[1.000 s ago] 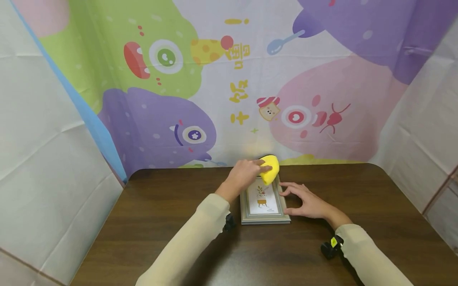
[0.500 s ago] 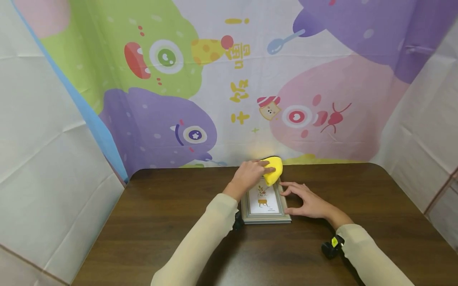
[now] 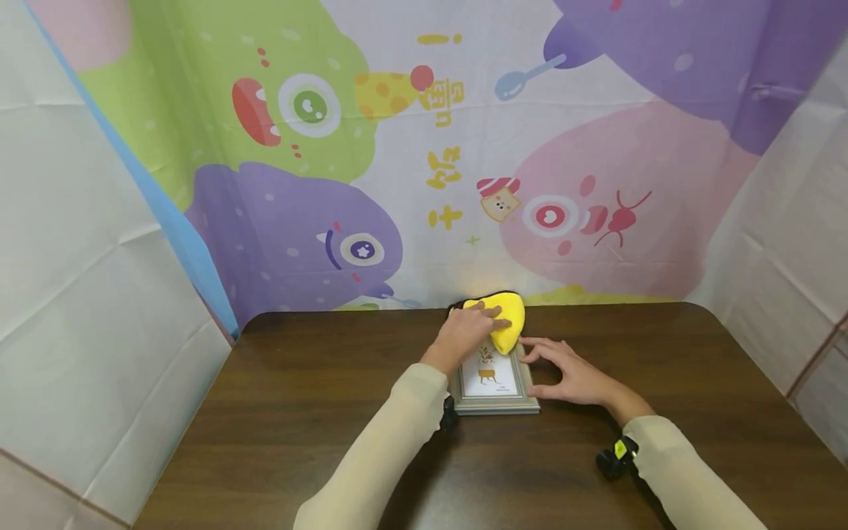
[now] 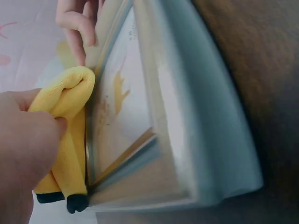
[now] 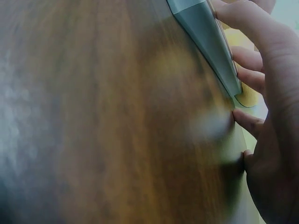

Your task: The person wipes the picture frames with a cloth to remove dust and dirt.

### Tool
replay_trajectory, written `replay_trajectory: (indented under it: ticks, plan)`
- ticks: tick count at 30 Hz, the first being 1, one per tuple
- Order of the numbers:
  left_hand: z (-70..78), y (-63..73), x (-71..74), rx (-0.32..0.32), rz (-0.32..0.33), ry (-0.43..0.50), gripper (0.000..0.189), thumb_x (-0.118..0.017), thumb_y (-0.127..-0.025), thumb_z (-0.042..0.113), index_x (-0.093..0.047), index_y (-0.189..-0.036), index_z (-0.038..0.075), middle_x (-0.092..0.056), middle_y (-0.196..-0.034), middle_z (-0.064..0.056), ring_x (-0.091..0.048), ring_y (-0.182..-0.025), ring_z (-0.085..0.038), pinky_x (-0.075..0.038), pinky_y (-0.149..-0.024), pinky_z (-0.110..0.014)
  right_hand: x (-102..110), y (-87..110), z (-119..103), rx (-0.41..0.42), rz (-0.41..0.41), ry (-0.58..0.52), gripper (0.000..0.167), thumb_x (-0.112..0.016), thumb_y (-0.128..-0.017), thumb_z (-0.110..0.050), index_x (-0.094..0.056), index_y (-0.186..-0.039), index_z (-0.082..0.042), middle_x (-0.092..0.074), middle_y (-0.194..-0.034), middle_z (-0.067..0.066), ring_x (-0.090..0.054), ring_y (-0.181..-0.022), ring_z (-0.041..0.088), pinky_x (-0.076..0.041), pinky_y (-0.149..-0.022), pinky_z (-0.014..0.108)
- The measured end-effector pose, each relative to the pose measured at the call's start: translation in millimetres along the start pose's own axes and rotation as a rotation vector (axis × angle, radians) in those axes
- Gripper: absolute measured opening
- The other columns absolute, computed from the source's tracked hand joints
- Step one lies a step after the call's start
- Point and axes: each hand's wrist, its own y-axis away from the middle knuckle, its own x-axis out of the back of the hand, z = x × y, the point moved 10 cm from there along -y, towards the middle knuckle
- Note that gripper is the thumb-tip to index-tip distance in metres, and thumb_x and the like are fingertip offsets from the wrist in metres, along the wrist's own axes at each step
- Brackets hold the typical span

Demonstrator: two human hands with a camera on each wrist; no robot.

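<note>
All across picture frame point(image 3: 497, 403), press evenly yellow cloth point(image 3: 514, 306) pinched in left hand point(image 3: 462, 333); steady frame with spread right hand point(image 3: 571, 375).

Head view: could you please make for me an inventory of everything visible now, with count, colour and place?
Picture frame: 1, silver-beige, lying on the table
Potted-plant print: 1, white with orange pot, inside the frame
Cloth: 1, yellow with dark edging, over the frame's far end
Table: 1, dark brown wood-grain, under the frame
Monster-print backdrop: 1, multicoloured, behind the table
Side sheets: 2, off-white, left and right
Wrist cameras: 2, black, one per wrist
Sleeves: 2, pale cream, both arms
Left hand: 1, bare, holding the cloth
Right hand: 1, bare, touching the frame's right edge
</note>
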Motion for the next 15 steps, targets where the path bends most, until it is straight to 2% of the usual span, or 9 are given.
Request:
replay_trajectory:
  ticks: [7,15]
  plan:
    - [3.0,-0.8,-7.1,-0.001,-0.043,0.041,0.060,-0.060,-0.115,0.010,-0.057,-0.164,0.045,-0.052,-0.176,0.011,-0.053,-0.164,-0.023,-0.061,-0.117,-0.043,1.5,0.7,-2.0,-0.008,-0.002,0.000,0.039,-0.093,-0.094,-0.033,-0.075,-0.127,-0.022,-0.055,-0.171,0.022,-0.046,-0.160,0.056,-0.013,-0.123,0.096]
    - [2.0,-1.7,-5.9,0.007,-0.039,0.030,0.055,-0.059,-0.117,0.015,-0.059,-0.162,0.045,-0.055,-0.174,0.012,-0.058,-0.160,-0.022,-0.064,-0.114,-0.044,0.6,-0.2,-1.5,0.006,-0.002,0.006,0.040,-0.093,-0.094,-0.033,-0.074,-0.127,-0.022,-0.055,-0.171,0.022,-0.046,-0.160,0.056,-0.014,-0.122,0.097]
